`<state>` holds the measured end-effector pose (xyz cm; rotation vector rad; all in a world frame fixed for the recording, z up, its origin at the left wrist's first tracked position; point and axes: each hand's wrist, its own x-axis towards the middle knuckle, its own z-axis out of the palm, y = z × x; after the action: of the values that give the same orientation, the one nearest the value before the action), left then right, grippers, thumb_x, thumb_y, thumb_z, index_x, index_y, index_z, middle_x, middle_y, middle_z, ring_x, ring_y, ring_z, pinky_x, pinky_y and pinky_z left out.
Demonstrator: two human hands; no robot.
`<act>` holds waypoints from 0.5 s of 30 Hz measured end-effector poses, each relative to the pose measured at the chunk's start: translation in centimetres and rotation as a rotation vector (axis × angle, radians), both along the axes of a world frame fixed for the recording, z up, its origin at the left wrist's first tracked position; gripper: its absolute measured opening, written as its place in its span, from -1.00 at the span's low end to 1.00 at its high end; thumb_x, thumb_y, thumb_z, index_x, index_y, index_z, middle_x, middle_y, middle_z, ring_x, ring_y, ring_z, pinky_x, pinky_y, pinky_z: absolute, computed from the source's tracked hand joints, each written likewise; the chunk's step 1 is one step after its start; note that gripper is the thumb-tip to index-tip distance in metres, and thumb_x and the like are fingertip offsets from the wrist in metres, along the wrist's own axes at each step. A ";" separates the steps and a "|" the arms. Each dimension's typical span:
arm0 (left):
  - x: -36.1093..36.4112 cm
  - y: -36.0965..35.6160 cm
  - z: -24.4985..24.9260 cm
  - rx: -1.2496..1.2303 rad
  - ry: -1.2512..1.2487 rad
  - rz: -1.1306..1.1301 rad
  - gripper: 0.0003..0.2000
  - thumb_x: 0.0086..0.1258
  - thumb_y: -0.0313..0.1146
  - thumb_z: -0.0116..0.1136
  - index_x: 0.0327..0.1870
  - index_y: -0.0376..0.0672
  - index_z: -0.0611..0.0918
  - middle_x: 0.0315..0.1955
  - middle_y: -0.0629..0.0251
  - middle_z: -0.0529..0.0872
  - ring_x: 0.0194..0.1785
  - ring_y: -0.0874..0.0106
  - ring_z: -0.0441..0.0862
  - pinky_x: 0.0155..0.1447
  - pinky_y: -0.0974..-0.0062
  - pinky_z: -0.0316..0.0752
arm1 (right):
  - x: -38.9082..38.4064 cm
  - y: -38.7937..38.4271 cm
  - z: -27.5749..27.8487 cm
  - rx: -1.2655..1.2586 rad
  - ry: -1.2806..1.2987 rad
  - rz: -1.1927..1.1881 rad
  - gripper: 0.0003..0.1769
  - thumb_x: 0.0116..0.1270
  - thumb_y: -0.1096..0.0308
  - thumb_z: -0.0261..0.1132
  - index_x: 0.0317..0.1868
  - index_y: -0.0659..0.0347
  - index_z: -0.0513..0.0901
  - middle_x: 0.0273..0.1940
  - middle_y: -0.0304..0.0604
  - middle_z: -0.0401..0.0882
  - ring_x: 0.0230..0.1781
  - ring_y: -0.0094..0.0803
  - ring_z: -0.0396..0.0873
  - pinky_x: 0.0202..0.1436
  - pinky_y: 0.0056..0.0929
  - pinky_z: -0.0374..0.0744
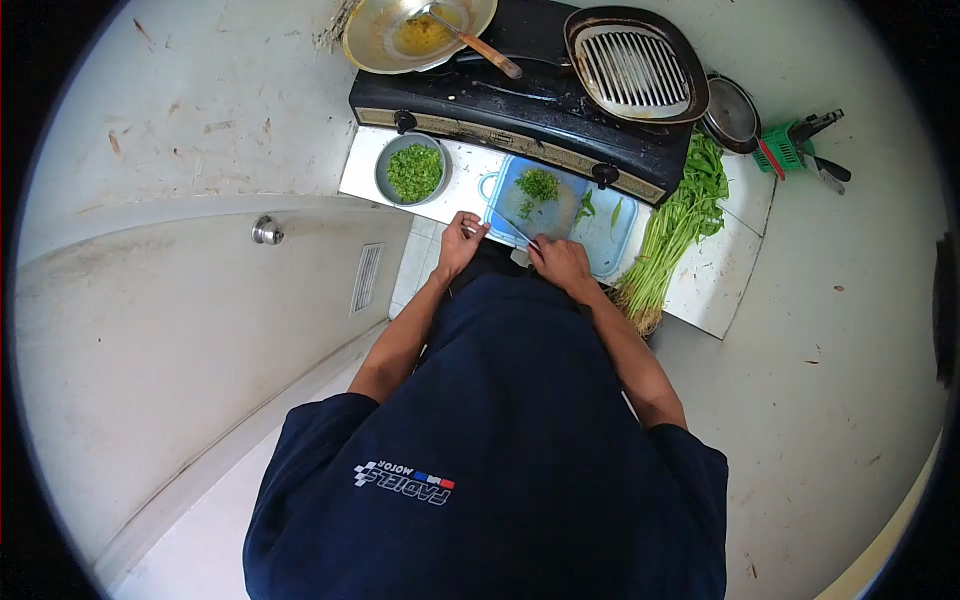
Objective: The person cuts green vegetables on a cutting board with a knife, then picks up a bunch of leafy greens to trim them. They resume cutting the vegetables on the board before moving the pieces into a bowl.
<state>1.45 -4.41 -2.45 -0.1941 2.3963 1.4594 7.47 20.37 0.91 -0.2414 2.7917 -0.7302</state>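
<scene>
My right hand (563,262) is closed around the handle of a knife (512,230), whose blade points up and left over the near edge of a blue cutting board (603,257). At the board's left corner, my left hand (463,243) has its fingers pinched together near the blade tip; what they hold, if anything, is too small to name. Chopped greens (538,184) lie in a small pile on the board, with a few loose leaves (586,207) to their right. A grey bowl (381,172) of chopped greens stands left of the board.
Behind the board is a black stove (480,95) bearing a wok (365,45) and a grill pan (695,85). Long leafy stalks (672,232) lie on the right of the counter. A green basket (782,148) with utensils stands at the far right.
</scene>
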 end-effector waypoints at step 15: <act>-0.3 0.5 -1.7 0.056 0.138 0.094 -0.83 0.53 -0.38 0.27 0.01 -0.24 0.64 -0.37 0.27 0.74 -0.39 0.51 0.65 -0.23 0.48 0.56 | 0.4 0.3 0.5 -0.026 0.046 -0.005 -0.62 0.53 -0.01 0.26 -0.10 0.18 0.71 -0.43 0.12 0.75 -0.39 0.14 0.76 -0.28 0.06 0.70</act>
<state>1.13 -3.89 -4.13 -0.2005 2.4815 1.6290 7.89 20.63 1.39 -0.2588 2.8290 -0.7720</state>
